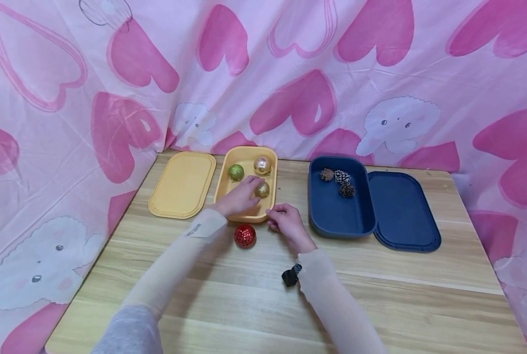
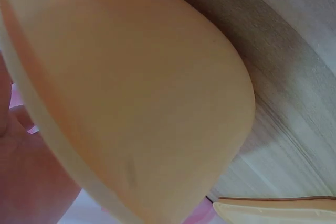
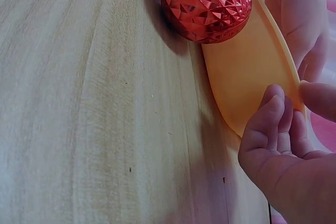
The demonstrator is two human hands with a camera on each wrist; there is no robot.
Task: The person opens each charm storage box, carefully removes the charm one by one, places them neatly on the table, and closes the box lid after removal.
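My left hand (image 1: 241,196) reaches over the near rim into a yellow plastic box (image 1: 221,189), its fingertips right at a gold glitter ball (image 1: 262,190). A green glitter ball (image 1: 236,171) and a shiny pinkish-gold ball (image 1: 262,165) lie farther back inside the same box. At the near right corner, my right hand (image 1: 287,223) pinches the rim, thumb on top and fingers curled against the outer wall (image 3: 247,82). A red faceted ball (image 1: 245,236) sits on the table just in front of the box. The left wrist view mostly shows the box's outer wall (image 2: 157,87).
A yellow lid (image 1: 184,184) lies left of the yellow box. To the right stands a dark blue box (image 1: 340,216) with several pine cones (image 1: 346,190) at its back, and its blue lid (image 1: 405,211) lies beside it. Pink heart-patterned cloth (image 1: 290,98) hangs behind the wooden table (image 1: 246,305).
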